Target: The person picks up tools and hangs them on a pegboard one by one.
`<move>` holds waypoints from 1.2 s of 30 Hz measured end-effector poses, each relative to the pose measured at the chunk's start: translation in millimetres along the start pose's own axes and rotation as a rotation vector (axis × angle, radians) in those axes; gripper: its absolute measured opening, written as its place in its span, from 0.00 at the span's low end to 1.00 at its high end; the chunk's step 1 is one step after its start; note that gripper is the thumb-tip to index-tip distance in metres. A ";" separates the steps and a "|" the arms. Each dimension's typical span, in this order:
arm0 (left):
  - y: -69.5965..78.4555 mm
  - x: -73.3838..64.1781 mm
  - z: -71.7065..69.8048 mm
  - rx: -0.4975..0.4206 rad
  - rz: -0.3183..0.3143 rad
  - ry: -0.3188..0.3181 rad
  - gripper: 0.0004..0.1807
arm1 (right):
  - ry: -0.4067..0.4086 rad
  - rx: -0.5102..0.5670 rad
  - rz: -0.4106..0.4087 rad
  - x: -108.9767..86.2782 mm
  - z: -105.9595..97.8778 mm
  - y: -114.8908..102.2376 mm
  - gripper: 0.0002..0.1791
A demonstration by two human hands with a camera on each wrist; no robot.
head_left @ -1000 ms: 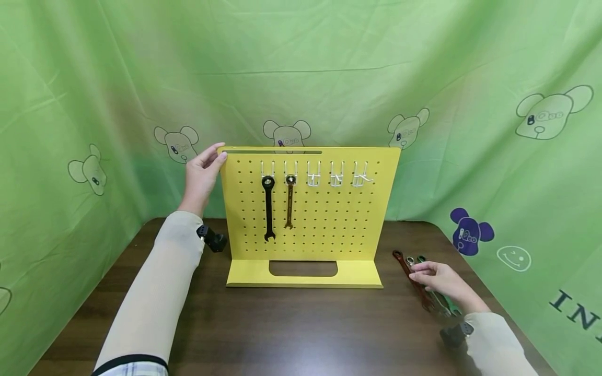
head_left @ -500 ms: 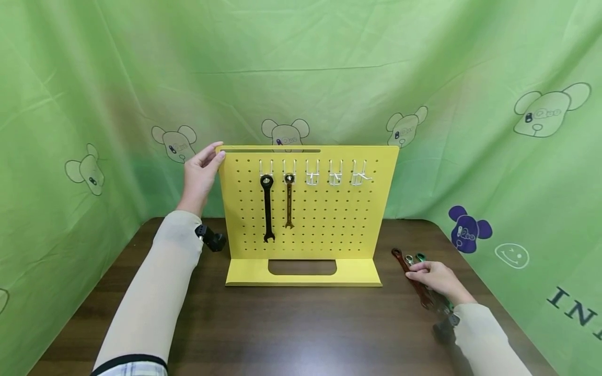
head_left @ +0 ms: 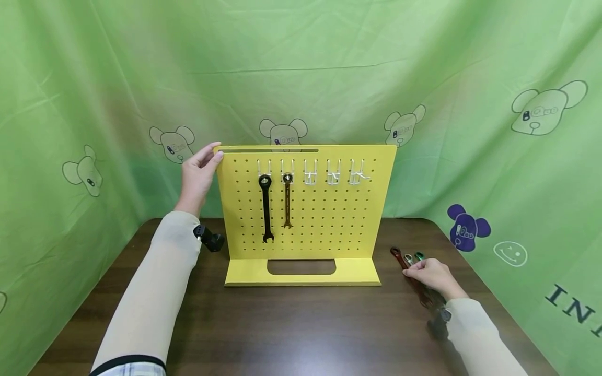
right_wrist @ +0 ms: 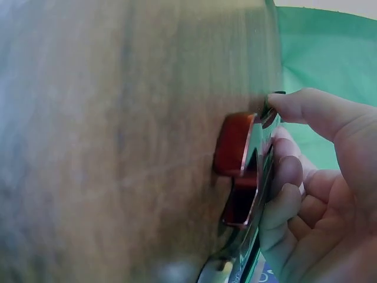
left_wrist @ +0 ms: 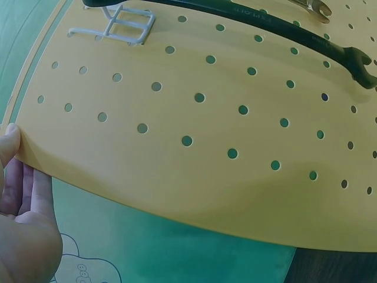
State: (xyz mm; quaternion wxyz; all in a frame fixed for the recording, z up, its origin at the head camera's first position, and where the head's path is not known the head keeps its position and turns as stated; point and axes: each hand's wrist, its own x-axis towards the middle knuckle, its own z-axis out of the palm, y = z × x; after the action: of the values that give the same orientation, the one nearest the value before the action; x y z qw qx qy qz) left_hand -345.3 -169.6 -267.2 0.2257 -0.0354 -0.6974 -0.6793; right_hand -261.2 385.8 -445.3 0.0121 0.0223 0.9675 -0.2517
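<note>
In the head view, my left hand [head_left: 197,175] pinches the upper left corner of a yellow pegboard [head_left: 329,235], thumb in front and fingers behind. A black combination wrench [head_left: 266,209] and a smaller bronze-brown wrench [head_left: 288,203] hang from the two leftmost white hooks. On the table at the right, my right hand [head_left: 432,274] pinches a red wrench [head_left: 397,256] by its shaft, thumb and fingertips on it. Beside it lie a silver wrench [head_left: 408,258] and a green wrench [head_left: 419,256], mostly hidden under the hand. The red wrench's open end [right_wrist: 235,147] shows close up in the right wrist view.
Three white wire hooks [head_left: 333,175] to the right hold no wrench. The pegboard's base has a rectangular cutout and rests on a brown wooden table [head_left: 282,329]. Green printed curtain [head_left: 301,68] surrounds the table at the back and sides.
My right hand has shifted a little left and its fingertips have closed on the red wrench. My left hand stays on the pegboard corner. The head view has drifted slightly.
</note>
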 end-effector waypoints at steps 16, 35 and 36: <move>1.1 0.3 0.1 0.007 0.003 0.003 0.19 | -0.014 0.069 0.045 -0.9 -1.1 3.5 0.16; 1.5 -1.4 0.3 -0.007 -0.007 -0.001 0.20 | -0.030 0.206 0.065 -3.9 -3.0 6.1 0.20; 1.6 -1.4 0.5 -0.008 -0.007 -0.001 0.20 | -0.034 0.208 0.066 -4.2 -3.7 6.0 0.20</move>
State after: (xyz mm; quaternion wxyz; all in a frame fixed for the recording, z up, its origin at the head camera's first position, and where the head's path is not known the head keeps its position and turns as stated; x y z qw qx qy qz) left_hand -343.7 -168.6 -266.2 0.2228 -0.0344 -0.6948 -0.6829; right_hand -256.7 392.7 -445.0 0.0343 0.0509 0.9344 -0.3508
